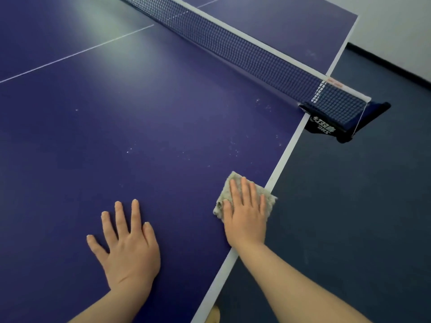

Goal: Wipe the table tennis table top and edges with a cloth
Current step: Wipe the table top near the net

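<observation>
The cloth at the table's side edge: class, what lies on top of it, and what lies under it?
The right hand lies flat on the cloth. Under it is the blue table top and its white edge line; the covered patch cannot be seen.

Grey-beige cloth (245,197) flat on blue table (163,127), seemingly overhanging edge.

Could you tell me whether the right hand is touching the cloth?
Touching. The head view shows the right hand lying flat with straight fingers on the cloth.
</observation>
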### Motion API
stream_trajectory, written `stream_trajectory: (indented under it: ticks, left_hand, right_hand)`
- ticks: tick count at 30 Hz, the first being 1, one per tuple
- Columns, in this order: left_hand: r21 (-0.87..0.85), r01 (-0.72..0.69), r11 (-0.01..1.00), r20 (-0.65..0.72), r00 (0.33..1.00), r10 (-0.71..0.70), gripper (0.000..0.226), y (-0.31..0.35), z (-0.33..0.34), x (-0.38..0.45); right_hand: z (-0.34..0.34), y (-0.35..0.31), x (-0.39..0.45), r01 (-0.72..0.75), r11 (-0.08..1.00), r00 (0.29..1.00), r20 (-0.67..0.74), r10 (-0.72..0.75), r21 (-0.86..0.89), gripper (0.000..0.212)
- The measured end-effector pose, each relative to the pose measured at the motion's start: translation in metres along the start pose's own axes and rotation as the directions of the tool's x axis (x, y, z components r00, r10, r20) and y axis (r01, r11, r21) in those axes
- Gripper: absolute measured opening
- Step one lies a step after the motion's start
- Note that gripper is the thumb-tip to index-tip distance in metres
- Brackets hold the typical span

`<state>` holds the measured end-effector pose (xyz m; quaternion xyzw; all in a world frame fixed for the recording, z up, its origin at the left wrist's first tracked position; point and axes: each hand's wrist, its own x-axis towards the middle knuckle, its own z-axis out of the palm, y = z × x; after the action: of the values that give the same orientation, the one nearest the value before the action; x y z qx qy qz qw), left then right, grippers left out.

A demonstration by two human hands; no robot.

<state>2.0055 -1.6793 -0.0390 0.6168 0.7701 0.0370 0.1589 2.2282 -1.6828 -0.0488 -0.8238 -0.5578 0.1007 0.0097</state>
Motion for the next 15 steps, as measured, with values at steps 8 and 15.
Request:
stream_trajectory:
  ticks: [8,15]
  left_hand:
    - [0.005,0.013,1.000,0.005,1.000,-0.013,0.058,0.004,-0.002,0.000]
    - [-0.006,0.027,1.000,0.027,0.999,-0.026,0.058,0.007,-0.006,-0.001]
  right_hand:
    - [0.017,-0.057,-0.057,0.348,0.937,0.937,-0.038,-0.348,0.009,0.056]
    - [0.001,-0.020,-0.002,0.015,1.000,0.999,0.031,-0.015,0.003,0.065]
